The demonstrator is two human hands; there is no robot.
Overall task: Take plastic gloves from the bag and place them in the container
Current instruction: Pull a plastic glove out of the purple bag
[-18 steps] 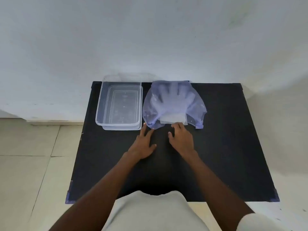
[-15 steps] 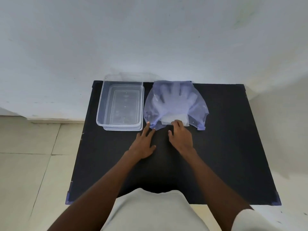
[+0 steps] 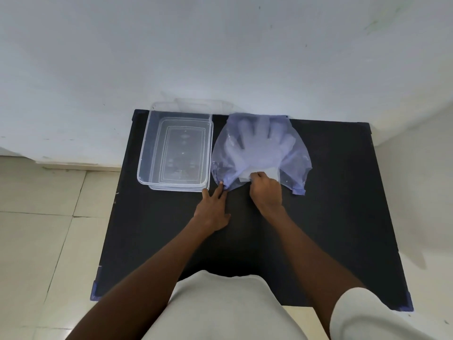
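Observation:
A translucent bluish plastic bag (image 3: 296, 155) lies flat on the black table, with pale plastic gloves (image 3: 259, 146) showing through it, fingers pointing away from me. A clear empty rectangular container (image 3: 175, 148) stands to the bag's left. My left hand (image 3: 213, 207) lies flat with its fingertips pressing the bag's near left corner. My right hand (image 3: 266, 190) is at the bag's open near edge, its fingers curled on the white cuff end of the gloves there.
The black table (image 3: 331, 229) reaches back to a white wall. The container's clear lid (image 3: 203, 105) leans against the wall behind it. Tiled floor (image 3: 41, 229) lies to the left. My light shirt fills the bottom of the view.
Both hands have moved forward to the bag. The left fingertips now touch its near left corner, and the right fingers have closed on the glove cuffs at the opening.

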